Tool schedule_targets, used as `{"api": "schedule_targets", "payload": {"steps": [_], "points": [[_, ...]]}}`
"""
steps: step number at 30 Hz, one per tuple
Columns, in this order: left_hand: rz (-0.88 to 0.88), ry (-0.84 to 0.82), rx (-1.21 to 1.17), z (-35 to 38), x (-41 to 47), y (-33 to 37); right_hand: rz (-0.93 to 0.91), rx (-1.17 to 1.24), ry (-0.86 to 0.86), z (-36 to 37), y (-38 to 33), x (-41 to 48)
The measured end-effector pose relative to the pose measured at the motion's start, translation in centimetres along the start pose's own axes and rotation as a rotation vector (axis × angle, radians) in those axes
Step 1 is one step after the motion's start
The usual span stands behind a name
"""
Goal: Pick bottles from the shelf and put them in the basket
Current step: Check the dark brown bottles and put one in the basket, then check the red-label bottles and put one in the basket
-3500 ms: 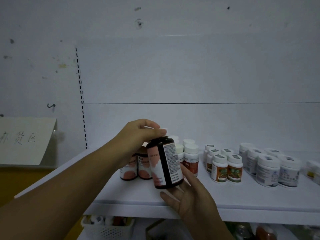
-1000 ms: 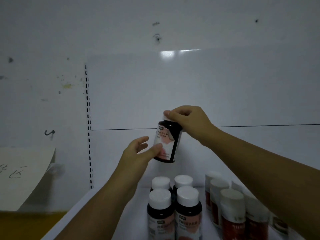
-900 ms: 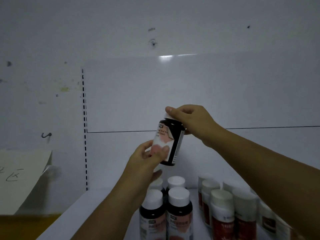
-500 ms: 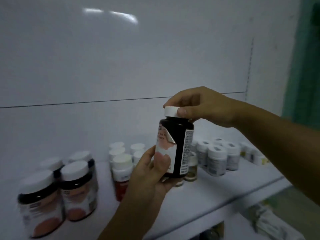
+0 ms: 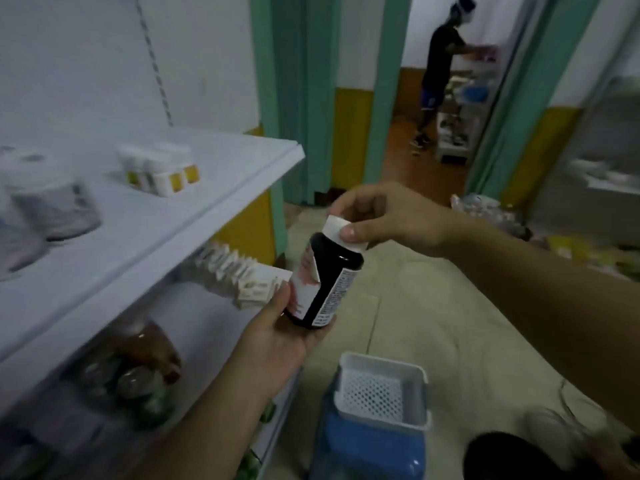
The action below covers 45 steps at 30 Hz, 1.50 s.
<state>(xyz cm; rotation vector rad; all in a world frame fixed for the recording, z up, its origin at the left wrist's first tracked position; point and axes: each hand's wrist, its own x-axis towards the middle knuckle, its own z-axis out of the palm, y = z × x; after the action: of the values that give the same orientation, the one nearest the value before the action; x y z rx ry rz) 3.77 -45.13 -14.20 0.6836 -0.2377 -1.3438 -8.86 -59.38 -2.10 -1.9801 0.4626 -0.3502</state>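
Upper-left shelf: a white board shelf (image 5: 207, 188) runs from the left edge toward the centre of the frame; it carries blurred white-capped jars (image 5: 52, 206) at far left and a cluster of small white bottles with yellow labels (image 5: 162, 171) further right, standing back from the edge.
Lower-left shelf: beneath the board, amber and green containers (image 5: 131, 362) are blurred; a row of small white packets (image 5: 239, 271) leans near the front lip.
Left hand: the left hand (image 5: 277, 334), lower centre-left, cups the base of the bottle from below, thumb against the label and fingers curled under, apparently to carry the weight.
Task's thing: the dark brown glass-like bottle with a white cap and pink-and-white label (image 5: 322, 278) is off the shelf, tilted with its cap up and to the right, in mid-air at the centre of the frame, above and slightly left of the basket.
Right hand: the right hand (image 5: 384, 220), centre-right, pinches the white cap between thumb and fingertips; this grip seems to steady the top while the other hand supports the base.
Basket: a white plastic basket with a perforated bottom (image 5: 381, 389) sits low in the frame, right of centre, on a blue box-like stand (image 5: 367, 448); its visible interior holds nothing.
Step in hand: judged to be the carry from shelf to basket, with lowering and release not yet done.
Risk: the peeling label edge and the tilt could let the bottle slip if the cap pinch alone bears it.
Upper right: a distant person (image 5: 440, 64) stands at other shelving beyond a teal doorframe.
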Motion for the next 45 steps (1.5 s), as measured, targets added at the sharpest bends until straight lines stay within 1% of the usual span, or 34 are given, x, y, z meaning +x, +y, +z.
{"api": "schedule_targets", "payload": {"steps": [5,7,9,11,14,16,17,18,19,22,24,27,29,32,34,36,41,43,45], "points": [[-0.173,0.087,0.1,-1.3,8.3,-7.6,0.223,0.103,0.189,-3.7,12.6,-2.7],[-0.247,0.127,0.135,-2.7,11.5,-10.4,0.301,0.165,0.277,-4.0,17.8,-3.3],[-0.345,0.179,0.245,-5.2,14.6,-12.8,0.378,0.22,0.346,-3.4,22.9,-3.5],[-0.406,0.266,0.478,-8.4,17.7,-14.7,0.454,0.199,0.381,-1.7,28.5,-3.5],[-0.417,0.378,0.906,-13.5,21.8,-16.0,0.561,-0.011,0.408,2.5,37.2,-2.7],[-0.407,0.289,1.249,-16.2,23.6,-16.0,0.573,-0.109,0.376,5.7,42.4,-1.3],[-0.404,0.22,1.405,-17.4,24.1,-16.0,0.57,-0.171,0.33,7.0,44.3,-0.3],[-0.396,0.173,1.513,-18.3,24.5,-15.9,0.556,-0.253,0.27,8.2,46.0,0.7],[-0.4,0.144,1.57,-18.9,24.6,-15.7,0.532,-0.329,0.213,9.3,47.6,1.6],[-0.393,0.116,1.625,-19.9,24.3,-15.4,0.502,-0.48,0.058,11.5,51.0,3.1],[-0.384,0.096,1.648,-20.0,23.6,-15.2,0.532,-0.544,-0.029,12.3,52.0,3.1],[-0.368,0.11,1.667,-19.2,22.0,-14.4,0.528,-0.602,-0.095,12.4,51.4,2.8],[-0.347,0.12,1.694,-17.8,20.9,-13.3,0.493,-0.67,-0.152,11.9,49.9,2.9],[-0.238,0.066,1.856,-14.4,18.8,-10.1,0.446,-0.796,-0.22,10.3,45.5,3.4],[-0.148,0.013,1.994,-12.0,17.2,-7.5,0.377,-0.876,-0.237,9.0,41.3,4.0],[-0.087,0.013,2.106,-9.2,15.1,-4.6,0.303,-0.93,-0.237,7.8,36.3,4.5],[0.061,0.079,2.2,-1.7,7.2,1.5,0.089,-0.978,-0.168,7.1,23.1,3.8],[0.17,0.114,2.246,0.8,2.8,3.5,-0.01,-1.004,-0.134,7.9,18.4,3.0],[0.307,0.186,2.255,2.7,-2.4,5.5,-0.111,-1.052,-0.119,9.1,13.8,2.3]]}}
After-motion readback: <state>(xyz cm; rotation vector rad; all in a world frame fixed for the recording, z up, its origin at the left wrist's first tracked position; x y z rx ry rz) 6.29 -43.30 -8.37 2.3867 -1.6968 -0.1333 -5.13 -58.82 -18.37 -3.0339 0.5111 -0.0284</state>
